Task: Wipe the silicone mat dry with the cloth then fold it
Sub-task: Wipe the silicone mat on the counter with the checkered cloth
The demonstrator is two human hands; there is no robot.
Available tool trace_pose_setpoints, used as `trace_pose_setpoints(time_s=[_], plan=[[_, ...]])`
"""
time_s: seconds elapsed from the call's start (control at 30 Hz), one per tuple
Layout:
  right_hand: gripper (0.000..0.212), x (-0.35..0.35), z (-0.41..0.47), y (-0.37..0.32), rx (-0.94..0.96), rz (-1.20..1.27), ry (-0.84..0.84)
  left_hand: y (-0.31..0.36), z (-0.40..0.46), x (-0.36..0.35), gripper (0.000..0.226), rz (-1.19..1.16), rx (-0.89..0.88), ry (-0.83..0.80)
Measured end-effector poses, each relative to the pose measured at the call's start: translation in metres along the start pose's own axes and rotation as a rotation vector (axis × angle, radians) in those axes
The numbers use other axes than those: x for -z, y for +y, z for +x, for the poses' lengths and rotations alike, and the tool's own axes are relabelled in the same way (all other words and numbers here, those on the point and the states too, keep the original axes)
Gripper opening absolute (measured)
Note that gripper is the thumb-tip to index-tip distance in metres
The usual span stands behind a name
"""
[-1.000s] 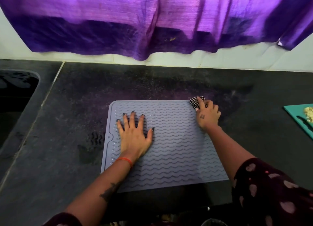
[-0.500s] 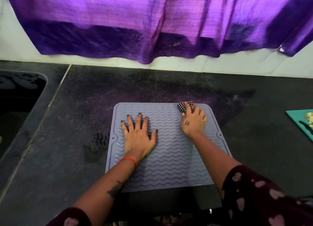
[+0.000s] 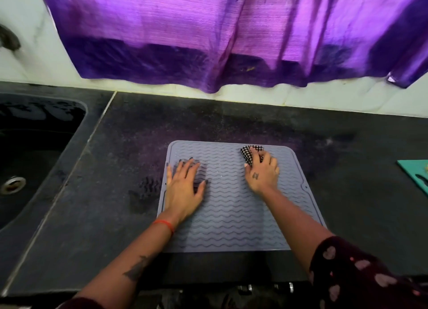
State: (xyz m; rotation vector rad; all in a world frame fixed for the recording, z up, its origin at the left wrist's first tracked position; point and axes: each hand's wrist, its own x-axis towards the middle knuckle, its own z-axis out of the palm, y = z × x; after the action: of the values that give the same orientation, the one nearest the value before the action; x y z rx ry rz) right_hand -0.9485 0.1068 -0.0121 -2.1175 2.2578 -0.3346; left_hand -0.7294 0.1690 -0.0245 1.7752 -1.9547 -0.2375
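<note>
A grey silicone mat (image 3: 231, 216) with wavy ridges lies flat on the dark counter. My left hand (image 3: 184, 188) presses flat on the mat's left part, fingers spread. My right hand (image 3: 262, 172) grips a bunched black-and-white checked cloth (image 3: 246, 154) against the mat near its far edge, right of the middle. Most of the cloth is hidden under my fingers.
A dark sink (image 3: 27, 151) with a metal drain sits to the left. A purple curtain (image 3: 231, 35) hangs over the wall behind the counter (image 3: 231, 123). A teal cutting board (image 3: 414, 176) pokes in at the right edge. A wet ridge print (image 3: 149, 185) marks the counter left of the mat.
My right hand with the cloth has slid left along the mat's far edge from its far right corner. My left hand stays pressed on the mat.
</note>
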Motion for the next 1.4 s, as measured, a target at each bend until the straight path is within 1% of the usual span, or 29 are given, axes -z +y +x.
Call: trace_pose_setpoints(time_s=[0.13,0.2,0.27,0.3,0.33,0.43,0.57,0.63,0.73,0.8,0.9,0.97,1.03,1.17,1.3,1.4], plan=[[0.054,0.01,0.016,-0.003,-0.006,0.013,-0.094,-0.037,-0.013,0.02,0.062,0.09,0.036,0.045],[0.049,0.023,0.028,-0.01,-0.043,0.133,-0.112,-0.05,-0.018,0.029,0.058,0.13,0.053,0.043],[0.046,0.03,0.032,-0.023,-0.119,0.289,-0.089,-0.06,-0.021,0.034,0.054,0.18,0.031,0.04],[0.047,0.029,0.027,-0.033,-0.128,0.315,-0.072,-0.064,-0.022,0.035,0.053,0.201,0.017,0.043],[0.05,0.024,0.02,-0.042,-0.104,0.277,-0.059,-0.065,-0.023,0.036,0.052,0.217,0.004,0.048],[0.057,-0.001,-0.005,-0.059,0.018,0.02,-0.024,-0.065,-0.024,0.035,0.046,0.24,-0.039,0.062],[0.059,0.0,0.002,-0.062,0.041,-0.089,-0.064,-0.064,-0.025,0.034,0.042,0.257,-0.078,0.086],[0.057,0.011,0.011,-0.068,0.022,-0.062,-0.113,-0.063,-0.025,0.034,0.043,0.264,-0.079,0.101],[0.048,0.023,0.022,-0.087,-0.026,0.103,-0.147,-0.063,-0.025,0.033,0.043,0.243,-0.083,0.114],[0.049,0.019,0.014,-0.104,0.028,0.159,-0.148,-0.063,-0.025,0.033,0.043,0.23,-0.085,0.125],[0.056,-0.003,-0.012,-0.117,0.148,0.054,-0.116,-0.064,-0.025,0.032,0.043,0.217,-0.08,0.124],[0.056,-0.008,-0.01,-0.117,0.149,0.02,-0.103,-0.063,-0.024,0.033,0.042,0.202,-0.075,0.122],[0.054,-0.003,-0.001,-0.118,0.132,0.032,-0.129,-0.063,-0.024,0.032,0.041,0.188,-0.075,0.12],[0.054,0.002,-0.001,-0.136,0.134,0.134,-0.172,-0.064,-0.025,0.032,0.042,0.182,-0.066,0.118],[0.054,-0.01,-0.019,-0.147,0.21,0.034,-0.104,-0.064,-0.024,0.032,0.042,0.169,-0.057,0.12],[0.055,-0.011,-0.013,-0.147,0.236,0.015,-0.116,-0.064,-0.024,0.031,0.042,0.159,-0.054,0.118]])
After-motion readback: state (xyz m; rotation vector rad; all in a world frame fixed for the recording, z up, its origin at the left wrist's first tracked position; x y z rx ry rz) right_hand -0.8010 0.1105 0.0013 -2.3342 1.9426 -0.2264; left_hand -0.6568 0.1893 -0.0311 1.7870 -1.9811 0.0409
